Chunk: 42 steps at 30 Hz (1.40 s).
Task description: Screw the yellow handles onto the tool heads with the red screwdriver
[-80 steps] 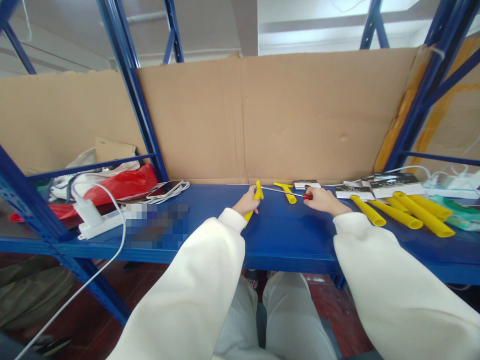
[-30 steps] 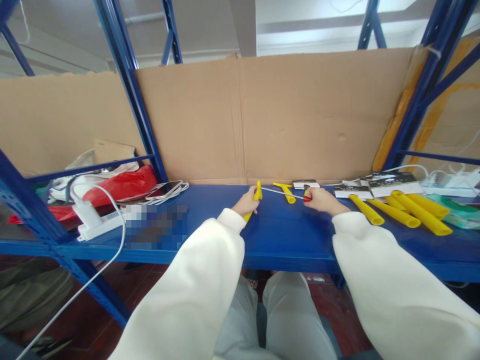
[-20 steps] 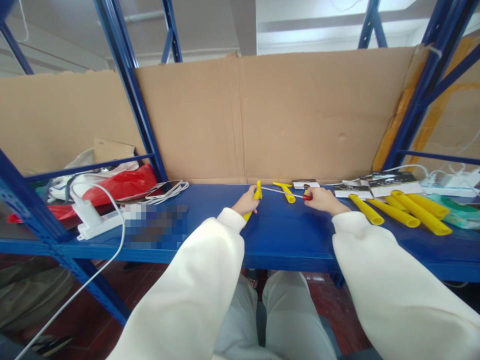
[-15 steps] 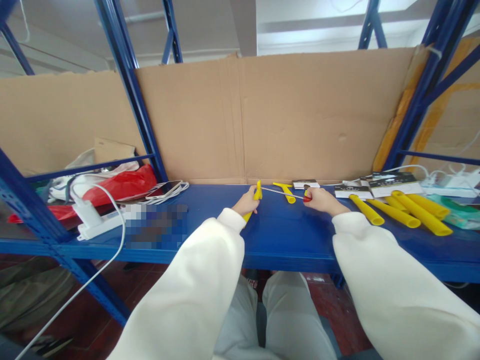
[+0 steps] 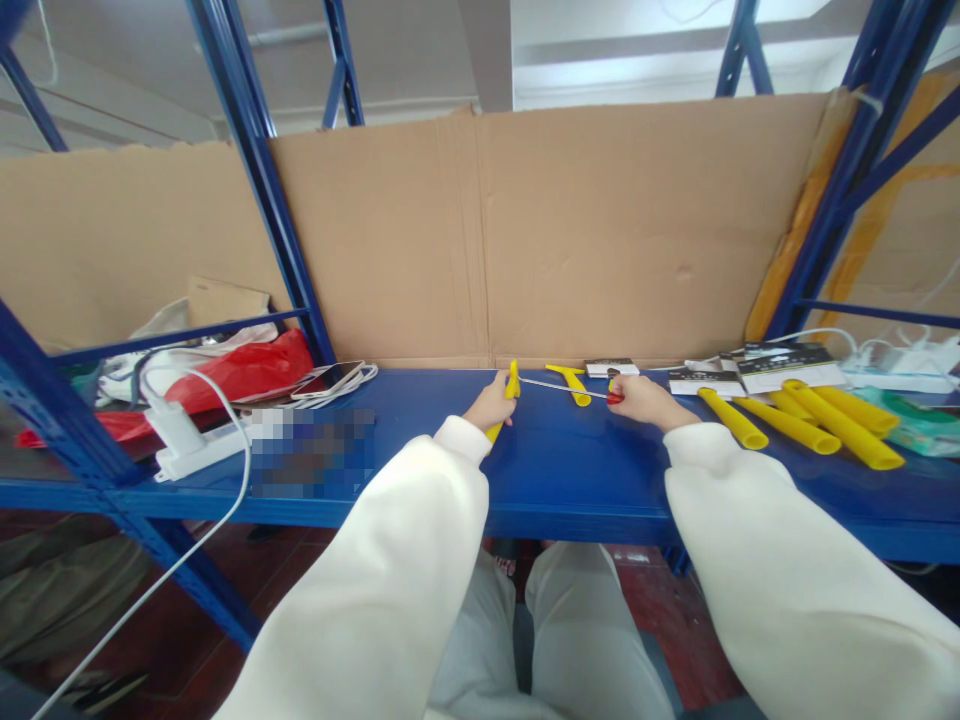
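Observation:
My left hand [image 5: 491, 402] is closed around a yellow T-shaped tool [image 5: 514, 380], its head turned upward and its handle sloping down towards me. In my closed right hand [image 5: 643, 400] is a screwdriver [image 5: 564, 388] with a red handle and a long thin metal shaft. The shaft points left, and its tip meets or nearly meets the head of the yellow tool; the exact contact is too small to tell. Just behind the shaft, a second yellow T-shaped tool [image 5: 576, 388] lies on the blue shelf [image 5: 577, 470].
Several yellow tubes [image 5: 855, 425] lie at the right beside black-and-white cards [image 5: 787, 370] and a green packet [image 5: 922, 425]. Another card [image 5: 610, 368] rests near the cardboard back wall [image 5: 600, 230]. On the left are a white power strip [image 5: 195, 450], its cable and a red bag [image 5: 255, 370].
The head of the yellow tool in my left hand has shifted slightly left, and the screwdriver tip with it. My right hand stays in almost the same place.

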Each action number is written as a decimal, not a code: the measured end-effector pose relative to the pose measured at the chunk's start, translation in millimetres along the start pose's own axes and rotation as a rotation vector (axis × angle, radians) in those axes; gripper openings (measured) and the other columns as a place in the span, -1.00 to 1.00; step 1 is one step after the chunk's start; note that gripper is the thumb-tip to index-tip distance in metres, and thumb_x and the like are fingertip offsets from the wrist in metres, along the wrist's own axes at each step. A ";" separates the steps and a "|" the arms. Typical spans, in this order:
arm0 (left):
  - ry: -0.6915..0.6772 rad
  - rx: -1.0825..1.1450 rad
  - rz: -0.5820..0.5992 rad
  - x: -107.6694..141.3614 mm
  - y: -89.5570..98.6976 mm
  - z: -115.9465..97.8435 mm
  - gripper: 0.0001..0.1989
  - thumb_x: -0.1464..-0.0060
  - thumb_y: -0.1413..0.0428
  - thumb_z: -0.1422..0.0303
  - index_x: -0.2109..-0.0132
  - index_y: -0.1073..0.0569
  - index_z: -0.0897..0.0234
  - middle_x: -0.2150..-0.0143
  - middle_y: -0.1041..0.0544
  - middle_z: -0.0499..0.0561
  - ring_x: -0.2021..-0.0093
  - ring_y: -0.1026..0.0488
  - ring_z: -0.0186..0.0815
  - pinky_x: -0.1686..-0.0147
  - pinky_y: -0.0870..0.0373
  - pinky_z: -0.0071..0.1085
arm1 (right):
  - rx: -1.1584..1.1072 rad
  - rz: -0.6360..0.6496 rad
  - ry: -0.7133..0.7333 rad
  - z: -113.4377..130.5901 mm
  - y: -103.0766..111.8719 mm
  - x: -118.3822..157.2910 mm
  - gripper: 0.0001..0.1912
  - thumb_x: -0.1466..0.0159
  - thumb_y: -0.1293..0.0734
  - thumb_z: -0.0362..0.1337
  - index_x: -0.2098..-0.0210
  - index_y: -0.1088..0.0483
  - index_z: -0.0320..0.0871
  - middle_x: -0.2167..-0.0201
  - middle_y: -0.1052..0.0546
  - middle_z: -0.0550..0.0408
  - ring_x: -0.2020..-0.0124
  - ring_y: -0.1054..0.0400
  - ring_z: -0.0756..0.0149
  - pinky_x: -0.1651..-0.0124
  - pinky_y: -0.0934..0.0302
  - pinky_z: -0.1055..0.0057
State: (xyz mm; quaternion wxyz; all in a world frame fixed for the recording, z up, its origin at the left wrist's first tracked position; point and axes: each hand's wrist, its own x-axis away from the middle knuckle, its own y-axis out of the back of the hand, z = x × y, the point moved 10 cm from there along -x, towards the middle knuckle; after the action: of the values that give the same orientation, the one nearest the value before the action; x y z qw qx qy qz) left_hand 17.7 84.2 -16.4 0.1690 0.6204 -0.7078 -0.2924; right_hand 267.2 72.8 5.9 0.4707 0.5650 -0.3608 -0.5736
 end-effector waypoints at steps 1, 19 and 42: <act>0.004 0.003 -0.006 0.0 0.7 0.5 -0.37 -0.19 -0.04 0.63 -0.36 -0.17 0.26 -0.03 -0.58 0.12 0.63 -0.36 -0.55 0.55 -0.36 -0.58 | 0.000 0.003 0.009 0.6 -0.7 0.0 -0.94 -0.11 -0.34 -0.32 0.47 -0.36 -0.07 0.50 -0.51 0.11 0.43 -0.37 0.30 0.39 -0.08 0.44; 0.036 0.162 -0.100 -0.6 9.9 3.7 -0.38 -0.20 -0.09 0.58 -0.37 -0.21 0.22 0.03 -0.55 0.07 0.60 -0.39 -0.56 0.54 -0.34 -0.60 | -0.116 0.070 0.113 13.7 -9.0 2.0 -0.80 -0.06 -0.35 -0.38 0.58 -0.22 -0.06 0.62 -0.40 0.21 0.50 -0.31 0.34 0.39 -0.09 0.46; 0.075 0.159 -0.127 3.2 14.5 3.3 -0.29 -0.15 -0.12 0.61 -0.42 -0.20 0.27 0.25 -0.56 0.04 0.58 -0.37 -0.49 0.52 -0.36 -0.57 | -0.160 0.073 0.129 22.8 -3.4 8.0 -0.74 -0.05 -0.35 -0.41 0.61 -0.18 -0.06 0.65 -0.37 0.22 0.52 -0.29 0.35 0.40 -0.09 0.45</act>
State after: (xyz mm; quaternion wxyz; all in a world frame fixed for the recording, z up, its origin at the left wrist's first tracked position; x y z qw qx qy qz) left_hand 3.8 82.6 -10.3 0.1269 0.6859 -0.6813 -0.2221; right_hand 244.9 63.6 2.5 0.5572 0.5478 -0.3029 -0.5456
